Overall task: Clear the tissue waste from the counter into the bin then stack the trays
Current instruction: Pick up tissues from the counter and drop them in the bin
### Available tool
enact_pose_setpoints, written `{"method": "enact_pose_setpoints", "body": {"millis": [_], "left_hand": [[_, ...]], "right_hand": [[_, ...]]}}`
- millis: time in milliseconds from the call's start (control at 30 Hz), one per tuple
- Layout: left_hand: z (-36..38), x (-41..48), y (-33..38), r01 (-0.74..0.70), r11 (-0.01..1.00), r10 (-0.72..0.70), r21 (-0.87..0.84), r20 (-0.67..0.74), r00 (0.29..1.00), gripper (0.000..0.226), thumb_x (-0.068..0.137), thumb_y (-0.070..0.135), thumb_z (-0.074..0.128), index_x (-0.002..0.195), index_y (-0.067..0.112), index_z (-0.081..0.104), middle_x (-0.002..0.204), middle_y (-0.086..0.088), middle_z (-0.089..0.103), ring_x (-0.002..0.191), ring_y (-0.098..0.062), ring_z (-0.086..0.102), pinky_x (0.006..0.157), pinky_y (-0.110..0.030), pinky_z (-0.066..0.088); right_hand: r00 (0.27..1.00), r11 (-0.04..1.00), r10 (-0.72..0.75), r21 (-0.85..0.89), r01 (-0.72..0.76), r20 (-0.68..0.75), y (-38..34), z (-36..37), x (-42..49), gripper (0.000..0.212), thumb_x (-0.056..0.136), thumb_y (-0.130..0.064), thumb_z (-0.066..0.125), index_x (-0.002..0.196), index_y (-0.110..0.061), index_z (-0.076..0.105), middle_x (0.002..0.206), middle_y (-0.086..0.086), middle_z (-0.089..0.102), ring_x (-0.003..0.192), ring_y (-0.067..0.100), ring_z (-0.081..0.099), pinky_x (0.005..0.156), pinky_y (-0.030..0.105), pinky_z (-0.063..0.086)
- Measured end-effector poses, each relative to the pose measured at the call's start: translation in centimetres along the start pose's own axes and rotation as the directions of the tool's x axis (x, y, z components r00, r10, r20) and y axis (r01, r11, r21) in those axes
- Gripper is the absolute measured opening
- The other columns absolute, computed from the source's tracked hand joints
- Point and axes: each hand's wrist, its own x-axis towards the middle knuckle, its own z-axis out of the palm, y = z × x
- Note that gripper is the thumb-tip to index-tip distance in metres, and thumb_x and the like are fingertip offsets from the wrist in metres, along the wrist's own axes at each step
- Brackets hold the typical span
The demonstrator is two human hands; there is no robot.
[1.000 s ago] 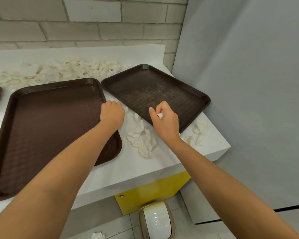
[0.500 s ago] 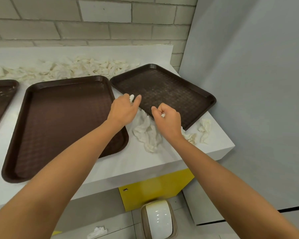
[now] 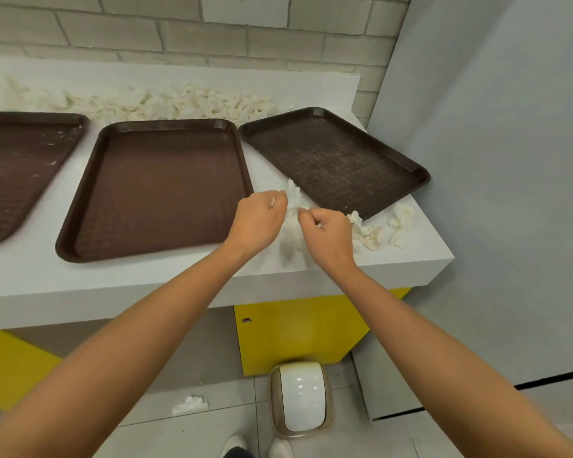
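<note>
Little is done, I judge. Left hand (image 3: 260, 219) and right hand (image 3: 328, 233), fingers curled, pinch tissue scraps (image 3: 291, 231) just right of the middle tray (image 3: 159, 186); a tissue heap (image 3: 179, 104) lies on the surface (image 3: 146, 279) behind that tray, the bin (image 3: 300, 399) below it; nothing stacked yet

Left tray (image 3: 20, 173): cut off by the left edge.
Tissue heap (image 3: 166, 102): runs out past the left edge along the back of the worktop (image 3: 146, 285).
Tissue wad (image 3: 291, 239): blurred between the hands, outline unclear.
Left grip (image 3: 260, 223): curled fingers hide all but a sliver of a tissue scrap (image 3: 272, 201).
Right grip (image 3: 328, 236): pinches the wad's edge, fingertips tucked from sight.
Shoes (image 3: 235, 447): cropped by the bottom edge.
</note>
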Motion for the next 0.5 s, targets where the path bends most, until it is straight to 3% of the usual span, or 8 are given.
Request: {"method": "enact_pose_setpoints", "body": {"millis": [100, 200, 233, 367, 500], "left_hand": [[0.5, -2.6, -0.3, -0.034, 0.999, 0.034, 0.016, 0.008, 0.999, 0.042, 0.099, 0.028, 0.032, 0.076, 0.002, 0.056, 0.073, -0.010, 0.059, 0.063, -0.015, 0.048, 0.054, -0.023, 0.034], [0.9, -5.1, -1.1, -0.055, 0.998, 0.055, -0.017, 0.011, 0.998, 0.042, 0.100, 0.029, 0.030, 0.071, 0.006, 0.048, 0.068, -0.008, 0.054, 0.069, -0.021, 0.054, 0.059, -0.032, 0.038], [1.0, -5.9, -1.3, -0.060, 0.998, 0.061, -0.024, 0.014, 0.998, 0.042, 0.101, 0.029, 0.030, 0.069, 0.005, 0.045, 0.065, -0.008, 0.051, 0.067, -0.022, 0.052, 0.060, -0.036, 0.037], [1.5, -9.3, -2.3, -0.055, 0.998, 0.054, 0.022, 0.054, 0.997, 0.043, 0.101, 0.025, 0.031, 0.060, 0.013, 0.034, 0.054, 0.001, 0.040, 0.051, -0.009, 0.039, 0.054, -0.031, 0.025], [2.3, -12.9, -4.0, 0.031, 0.999, -0.028, -0.024, 0.111, 0.993, 0.045, 0.098, 0.016, 0.036, 0.053, 0.019, 0.029, 0.046, 0.004, 0.032, 0.045, -0.004, 0.040, 0.053, -0.029, 0.031]], "right_hand": [[0.999, 0.999, -0.002, 0.038, 0.000, 0.047, 0.6, -0.1, -2.1, 0.054, 0.088, -0.017, 0.053, 0.042, -0.023, 0.025, 0.038, -0.007, 0.024, 0.043, 0.007, 0.025, 0.051, 0.029, 0.026], [0.996, 0.999, 0.009, 0.044, -0.013, 0.085, 1.5, -0.2, -4.2, 0.055, 0.091, -0.019, 0.053, 0.044, -0.023, 0.024, 0.038, -0.007, 0.023, 0.043, 0.007, 0.024, 0.051, 0.028, 0.025], [0.996, 0.999, 0.017, 0.045, -0.021, 0.090, 1.9, -0.3, -4.9, 0.055, 0.091, -0.019, 0.052, 0.045, -0.023, 0.024, 0.038, -0.007, 0.022, 0.044, 0.006, 0.023, 0.052, 0.029, 0.025], [0.989, 0.996, 0.091, 0.005, -0.092, 0.113, 3.4, -0.5, -8.3, 0.055, 0.091, -0.017, 0.052, 0.044, -0.024, 0.024, 0.038, -0.006, 0.022, 0.044, 0.007, 0.023, 0.051, 0.030, 0.025], [0.972, 0.980, 0.190, -0.080, -0.180, 0.135, 5.1, -0.5, -12.0, 0.056, 0.090, -0.017, 0.053, 0.043, -0.022, 0.023, 0.040, -0.004, 0.024, 0.045, 0.007, 0.022, 0.051, 0.031, 0.021]]}}
